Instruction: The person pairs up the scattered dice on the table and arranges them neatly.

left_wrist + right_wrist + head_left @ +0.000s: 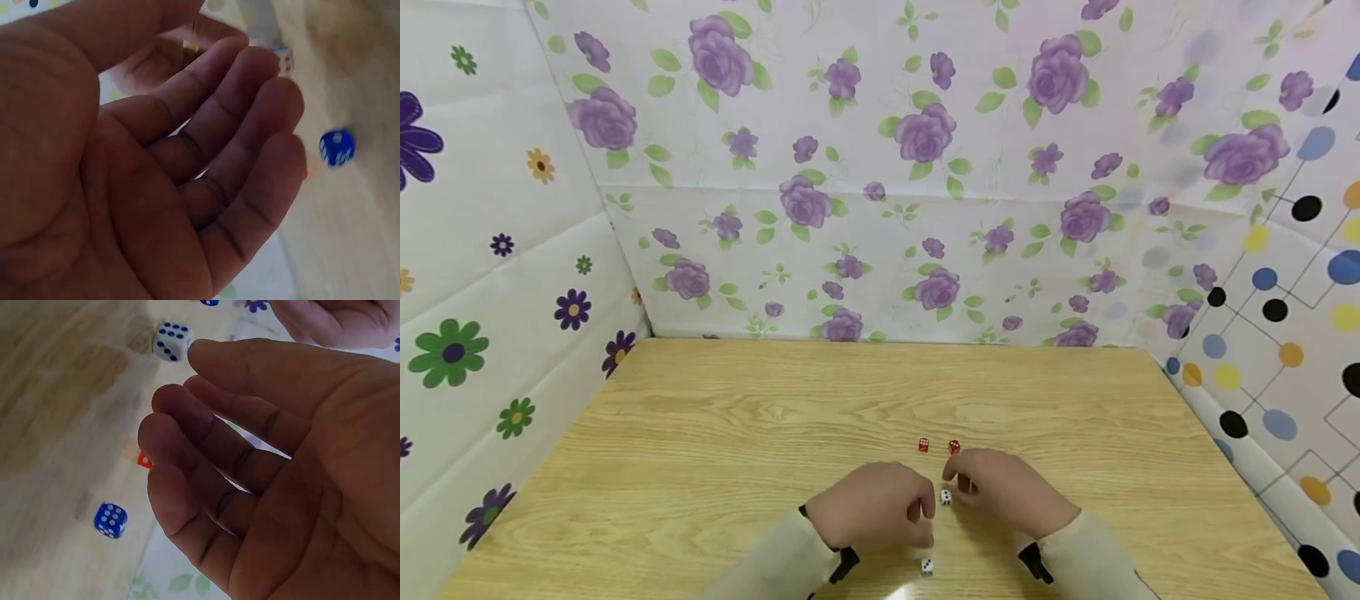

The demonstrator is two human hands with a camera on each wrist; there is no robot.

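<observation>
In the head view, my left hand (pixel 880 504) hovers over the table with loosely bent fingers and nothing in them. Facing it, my right hand (pixel 1003 487) is also loosely curled and holds nothing. A white die (pixel 946 497) lies between the two hands, close to the right fingertips. In the right wrist view, the right thumb tip reaches the edge of a white die with blue pips (pixel 172 340). A blue die (pixel 110 520) lies beyond the little finger, and a red die (pixel 145 460) is mostly hidden behind the fingers. Past the left fingertips sits another blue die (pixel 337 147).
Two red dice, one on the left (pixel 923 445) and one on the right (pixel 954 447), lie just beyond the hands. A second white die (pixel 927 567) is near the front. Patterned cloths (pixel 865 192) border the wooden table (pixel 737 400) at the back and both sides.
</observation>
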